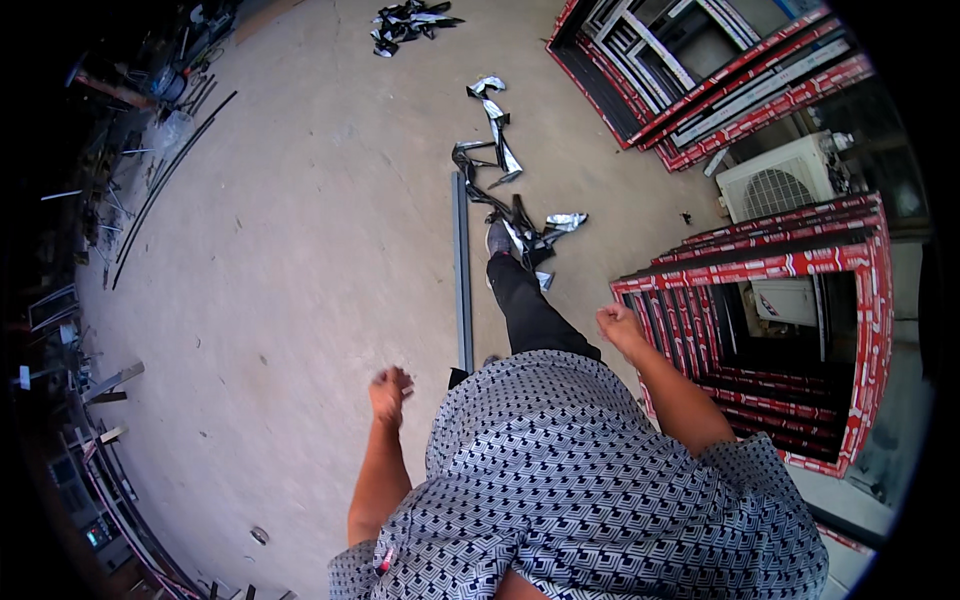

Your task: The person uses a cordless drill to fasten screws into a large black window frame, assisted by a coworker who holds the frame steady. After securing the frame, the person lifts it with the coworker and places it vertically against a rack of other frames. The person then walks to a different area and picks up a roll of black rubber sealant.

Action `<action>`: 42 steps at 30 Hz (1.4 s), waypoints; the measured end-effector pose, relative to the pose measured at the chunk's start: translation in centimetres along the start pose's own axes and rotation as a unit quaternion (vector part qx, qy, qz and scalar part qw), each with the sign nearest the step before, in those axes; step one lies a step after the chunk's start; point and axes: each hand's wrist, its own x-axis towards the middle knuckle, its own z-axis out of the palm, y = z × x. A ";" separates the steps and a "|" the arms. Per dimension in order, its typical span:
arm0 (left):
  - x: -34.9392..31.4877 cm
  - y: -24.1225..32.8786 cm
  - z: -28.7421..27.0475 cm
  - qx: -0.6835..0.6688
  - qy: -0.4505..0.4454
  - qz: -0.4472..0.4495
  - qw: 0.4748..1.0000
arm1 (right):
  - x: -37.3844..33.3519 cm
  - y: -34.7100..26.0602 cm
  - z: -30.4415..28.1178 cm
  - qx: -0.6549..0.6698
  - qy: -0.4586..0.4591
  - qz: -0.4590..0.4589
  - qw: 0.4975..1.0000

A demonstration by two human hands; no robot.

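My left hand [390, 393] hangs in the air over the floor, to the left of a long grey metal bar [461, 270]. Its fingers are loosely bent and a little apart, with nothing in them. On the other side, my right hand [620, 326] is closed in a loose fist, with no object showing in it. It is nearest to a stack of window frames [740, 268] wrapped in red and white film. One of my shoes [498, 238] is beside crumpled black and silver film strips [545, 238], close to the bar.
More film-wrapped frames [770, 118] lean at the upper right, near a white air-conditioner unit [775, 178]. A heap of black and silver film [410, 24] lies at the far end. Long dark strips [170, 175] and assorted metal pieces line the left side.
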 end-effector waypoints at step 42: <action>51.7 74.9 -1.9 0.076 -0.025 0.037 0.996 | 37.9 -59.3 15.6 0.166 0.090 0.007 0.982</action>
